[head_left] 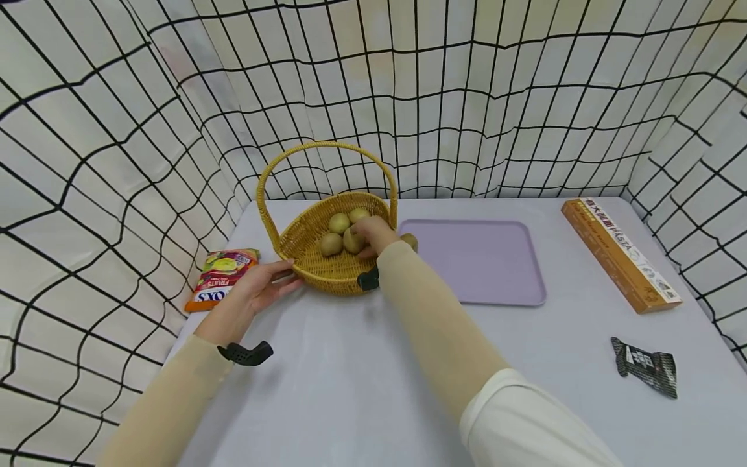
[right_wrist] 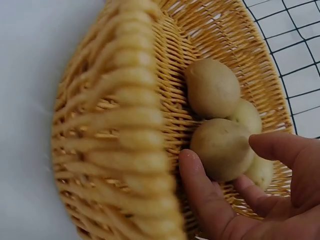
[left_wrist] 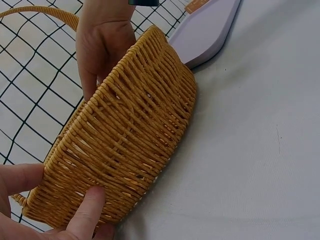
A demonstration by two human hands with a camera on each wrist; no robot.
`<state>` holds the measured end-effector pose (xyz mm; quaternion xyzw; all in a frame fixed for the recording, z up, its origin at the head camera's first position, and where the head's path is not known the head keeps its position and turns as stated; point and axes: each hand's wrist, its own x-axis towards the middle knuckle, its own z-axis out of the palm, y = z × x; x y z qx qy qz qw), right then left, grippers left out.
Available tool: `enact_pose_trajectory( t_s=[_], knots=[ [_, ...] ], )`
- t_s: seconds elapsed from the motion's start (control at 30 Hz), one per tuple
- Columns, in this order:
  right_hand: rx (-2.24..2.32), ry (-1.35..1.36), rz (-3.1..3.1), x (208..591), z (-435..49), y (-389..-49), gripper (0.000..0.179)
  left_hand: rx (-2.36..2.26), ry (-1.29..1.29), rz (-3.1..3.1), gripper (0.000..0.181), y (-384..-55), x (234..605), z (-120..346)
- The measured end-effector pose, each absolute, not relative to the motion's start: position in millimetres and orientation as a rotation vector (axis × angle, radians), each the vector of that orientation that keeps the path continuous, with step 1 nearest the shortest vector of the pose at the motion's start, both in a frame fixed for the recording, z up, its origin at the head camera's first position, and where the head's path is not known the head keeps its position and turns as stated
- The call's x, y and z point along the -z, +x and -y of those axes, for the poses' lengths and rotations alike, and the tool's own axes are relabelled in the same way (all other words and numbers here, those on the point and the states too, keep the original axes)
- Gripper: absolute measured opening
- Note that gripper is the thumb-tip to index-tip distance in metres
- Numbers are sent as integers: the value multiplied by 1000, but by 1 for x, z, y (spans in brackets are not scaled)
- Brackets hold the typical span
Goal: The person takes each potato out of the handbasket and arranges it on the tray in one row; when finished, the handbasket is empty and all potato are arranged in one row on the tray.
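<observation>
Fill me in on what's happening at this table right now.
A person is working at a wicker basket of kiwis. The left hand steadies the basket's outer wall, thumb pressed against the weave. The right hand reaches inside, fingers curling round one kiwi. A lilac tray lies just right of the basket, with one kiwi at its near edge.

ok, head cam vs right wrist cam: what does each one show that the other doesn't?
Head only: the left hand resting on the basket's near rim, the lilac tray, a fruit-sweets packet, a long pasta box, a dark wrapper, and the basket's arched handle.
Right wrist only: the grip up close, thumb and fingers curled round one kiwi, with the woven inner wall beside it.
Both: the wicker basket, the kiwis in it, and the right hand reaching in.
</observation>
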<state>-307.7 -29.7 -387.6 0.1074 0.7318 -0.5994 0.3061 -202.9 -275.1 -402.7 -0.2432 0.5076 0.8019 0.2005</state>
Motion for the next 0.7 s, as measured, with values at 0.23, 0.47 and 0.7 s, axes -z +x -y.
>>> enact_pose_trajectory(
  t_s=[0.23, 0.47, 0.7],
  knots=[
    [1672, 281, -1878, 394, 29, -302, 52, -2249, -673, -1412, 32, -203, 404, 274],
    [1734, 284, -1788, 389, 27, -299, 55, -2244, -667, -1414, 38, -201, 403, 274],
    [1747, 293, -1766, 390, 27, -302, 51, -2250, -670, -1406, 39, -202, 402, 275]
  ],
)
